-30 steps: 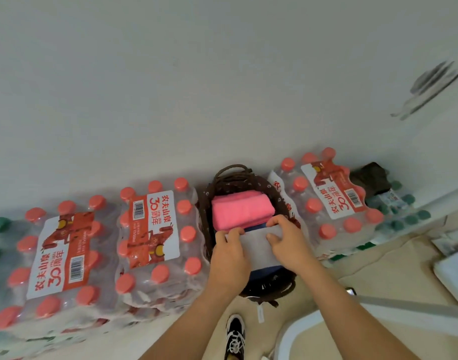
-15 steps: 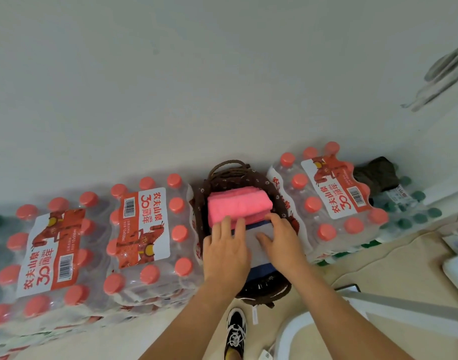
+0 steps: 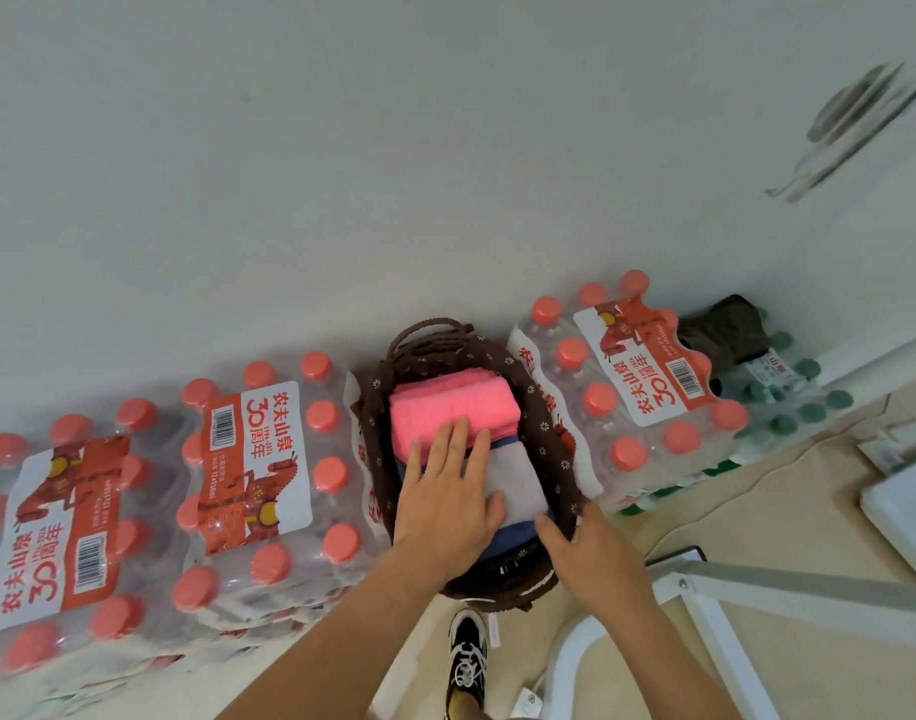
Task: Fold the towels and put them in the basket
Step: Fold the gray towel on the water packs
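Observation:
A dark brown woven basket [image 3: 552,423] stands against the wall between packs of bottled water. Inside lie a folded pink towel [image 3: 453,405] at the far end, a folded grey towel [image 3: 518,472] nearer me, and a blue towel [image 3: 518,537] under the grey one. My left hand [image 3: 448,498] lies flat with straight fingers, pressing on the grey towel, fingertips reaching the pink one. My right hand [image 3: 591,556] is at the basket's near right rim, thumb against the blue towel; its fingers are hidden behind the hand.
Shrink-wrapped packs of red-capped water bottles flank the basket: one on the left [image 3: 268,459], another on the right [image 3: 632,387]. Green-capped bottles [image 3: 788,402] sit further right. A white table frame [image 3: 757,600] and my shoe [image 3: 466,662] are below.
My left hand slid forward over the grey towel and flattened it. My right hand left the towel and drew back to the basket's near right rim.

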### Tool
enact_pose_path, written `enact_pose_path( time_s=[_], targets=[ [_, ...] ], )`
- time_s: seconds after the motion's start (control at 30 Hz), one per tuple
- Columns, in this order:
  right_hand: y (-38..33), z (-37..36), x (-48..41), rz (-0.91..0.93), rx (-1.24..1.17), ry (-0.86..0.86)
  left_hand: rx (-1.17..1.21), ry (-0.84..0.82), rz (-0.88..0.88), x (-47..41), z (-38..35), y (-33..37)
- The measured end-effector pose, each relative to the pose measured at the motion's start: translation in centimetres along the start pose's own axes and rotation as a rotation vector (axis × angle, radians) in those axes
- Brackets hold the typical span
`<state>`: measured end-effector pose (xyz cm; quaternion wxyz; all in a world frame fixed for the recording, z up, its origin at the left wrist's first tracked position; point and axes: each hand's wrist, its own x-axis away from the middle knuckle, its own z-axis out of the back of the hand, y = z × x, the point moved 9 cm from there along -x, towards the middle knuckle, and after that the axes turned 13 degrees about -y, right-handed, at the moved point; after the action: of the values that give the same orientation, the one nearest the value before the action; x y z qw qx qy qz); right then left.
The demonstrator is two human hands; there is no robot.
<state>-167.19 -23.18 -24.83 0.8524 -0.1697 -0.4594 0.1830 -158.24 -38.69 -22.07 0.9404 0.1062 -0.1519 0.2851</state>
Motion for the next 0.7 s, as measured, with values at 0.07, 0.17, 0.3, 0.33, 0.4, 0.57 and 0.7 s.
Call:
enact_pose_path(
  time_s=[0.07, 0.17, 0.3, 0.33, 0.4, 0.57, 0.7],
  targets=[
    [-0.3, -1.6, -0.5, 0.001, -0.298, -0.156, 0.014, 0.014, -0.03, -0.1, 0.0, 0.5],
    [-0.6, -1.4, -1.3, 0.068, -0.309, -0.118, 0.008, -0.009, -0.06, -0.5, -0.2, 0.8],
    [-0.8, -0.6, -1.0, 0.063, -0.259, -0.004, -0.045, -0.051, -0.083, -1.5, -0.8, 0.5],
    [-0.8, -0.5, -1.0, 0.062, -0.262, 0.015, -0.046, -0.055, -0.085, -1.7, -1.0, 0.3],
    [-0.9, -0.4, -1.1, 0.067, -0.261, 0.04, -0.041, -0.059, -0.08, -2.2, -1.5, -0.3],
    [-0.7, -0.3, -1.1, 0.062, -0.283, 0.076, -0.044, -0.097, -0.09, -3.4, -1.5, -1.0],
    [-0.6, -0.4, -1.2, 0.062, -0.285, 0.082, -0.038, -0.031, -0.114, -2.7, -0.2, 0.2]
  ],
)
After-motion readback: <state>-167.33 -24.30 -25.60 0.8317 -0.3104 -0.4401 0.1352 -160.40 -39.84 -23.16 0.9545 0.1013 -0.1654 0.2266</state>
